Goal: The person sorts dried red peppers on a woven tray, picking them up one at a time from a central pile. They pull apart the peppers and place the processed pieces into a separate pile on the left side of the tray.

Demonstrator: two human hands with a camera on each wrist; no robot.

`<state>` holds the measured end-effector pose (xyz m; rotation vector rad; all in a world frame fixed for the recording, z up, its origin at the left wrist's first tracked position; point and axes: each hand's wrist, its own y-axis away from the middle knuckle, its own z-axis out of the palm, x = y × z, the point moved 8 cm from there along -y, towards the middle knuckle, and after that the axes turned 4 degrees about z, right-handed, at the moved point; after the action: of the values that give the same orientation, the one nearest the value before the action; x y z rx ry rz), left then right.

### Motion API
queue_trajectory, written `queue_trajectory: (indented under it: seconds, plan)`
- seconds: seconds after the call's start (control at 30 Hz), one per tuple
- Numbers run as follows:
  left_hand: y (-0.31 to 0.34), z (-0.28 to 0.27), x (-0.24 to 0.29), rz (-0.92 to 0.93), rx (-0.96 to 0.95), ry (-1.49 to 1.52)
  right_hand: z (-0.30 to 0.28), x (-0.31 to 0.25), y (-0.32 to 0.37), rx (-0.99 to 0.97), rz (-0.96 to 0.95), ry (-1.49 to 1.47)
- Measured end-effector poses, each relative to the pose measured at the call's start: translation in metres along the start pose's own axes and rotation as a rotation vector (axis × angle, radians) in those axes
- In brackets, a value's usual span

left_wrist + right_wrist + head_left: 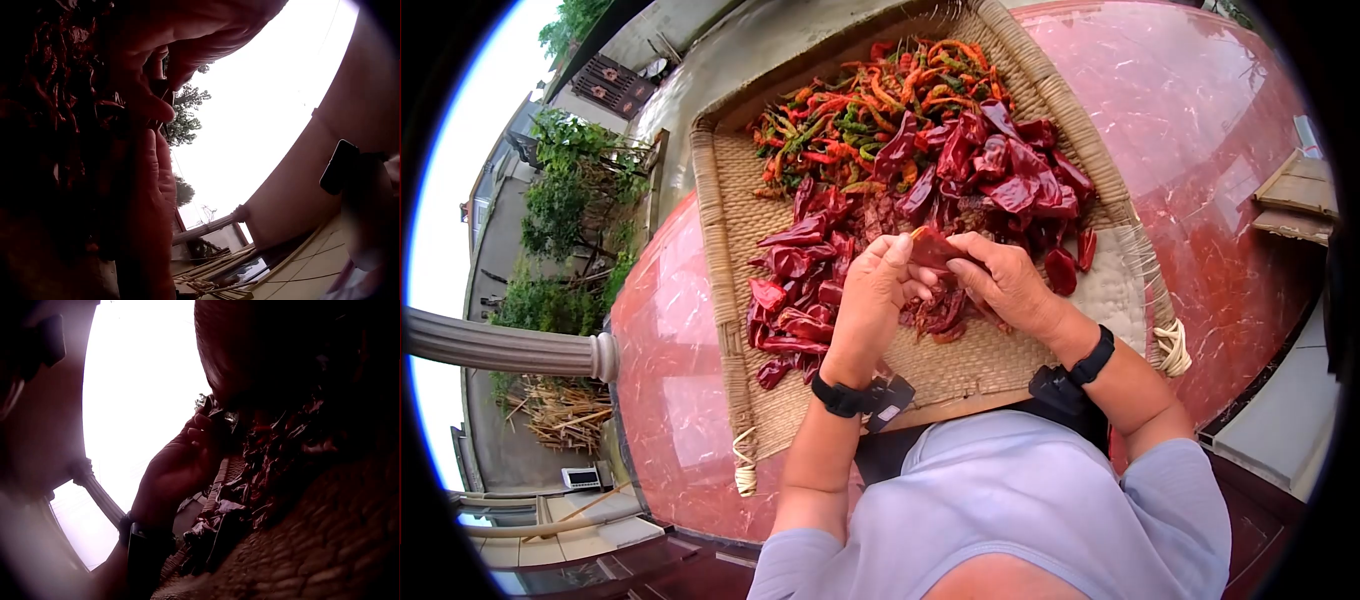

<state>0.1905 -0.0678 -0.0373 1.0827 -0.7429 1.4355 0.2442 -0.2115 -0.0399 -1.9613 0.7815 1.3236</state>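
Note:
In the head view both hands meet over a woven tray (960, 375), with a red dried chili pepper (933, 248) between them. My left hand (878, 290) pinches one end of the pepper between thumb and fingers. From the other side my right hand (1012, 285) grips it, thumb toward me. Below the hands lies a heap of darker, shrivelled red pieces (940, 312). Glossy dark red peppers lie in one pile (800, 262) to the left and another (1020, 180) to the right. Both wrist views are very dark and show the fingers close together around the pepper.
Small orange, red and green chilies (880, 100) cover the tray's far part. A pale cloth patch (1108, 285) lies at its right side. Red polished floor (1190, 130) surrounds the tray. A grey column (510, 345) stands at left, and a wooden stool-like piece (1297, 190) at right.

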Motion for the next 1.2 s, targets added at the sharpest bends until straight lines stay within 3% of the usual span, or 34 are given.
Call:
queue_trajectory:
  seconds: [0.1, 0.27, 0.33, 0.43, 0.53, 0.63, 0.87, 0.9, 1.0, 1.13, 1.2]
  plan:
    - [0.001, -0.006, 0.005, 0.048, 0.042, 0.051, -0.001, -0.007, 0.001, 0.011, 0.006, -0.055]
    - [-0.007, -0.059, 0.048, 0.400, 0.302, 0.166, -0.006, 0.000, -0.001, 0.079, -0.118, -0.042]
    - [-0.002, -0.087, 0.066, 0.554, 0.563, 0.191, -0.006, 0.000, -0.001, 0.080, -0.133, -0.029]
    - [0.004, -0.081, 0.083, 0.645, 0.767, -0.129, -0.004, -0.003, 0.000, 0.056, -0.124, -0.012]
    - [-0.027, -0.049, 0.076, 0.456, 0.432, -0.490, -0.002, -0.007, 0.001, 0.046, -0.152, 0.035]
    - [-0.063, -0.035, 0.049, 0.218, 0.249, -0.778, -0.002, -0.006, 0.001, 0.038, -0.139, 0.027]
    - [-0.118, -0.034, 0.025, 0.248, 0.205, -0.857, -0.007, -0.006, 0.000, 0.050, -0.073, 0.059]
    - [-0.115, -0.027, 0.035, 0.388, 0.251, -0.979, -0.008, -0.006, 0.000, 0.050, -0.075, 0.056]
    - [-0.105, -0.033, 0.035, 0.252, 0.326, -0.976, -0.008, -0.005, 0.001, 0.047, -0.099, -0.027]
    - [-0.079, -0.038, 0.047, 0.378, 0.320, -0.845, -0.009, 0.002, 0.000, 0.071, -0.058, -0.074]
    - [-0.055, -0.023, 0.057, 0.349, 0.285, -0.845, -0.014, 0.003, 0.001, 0.120, 0.000, -0.140]
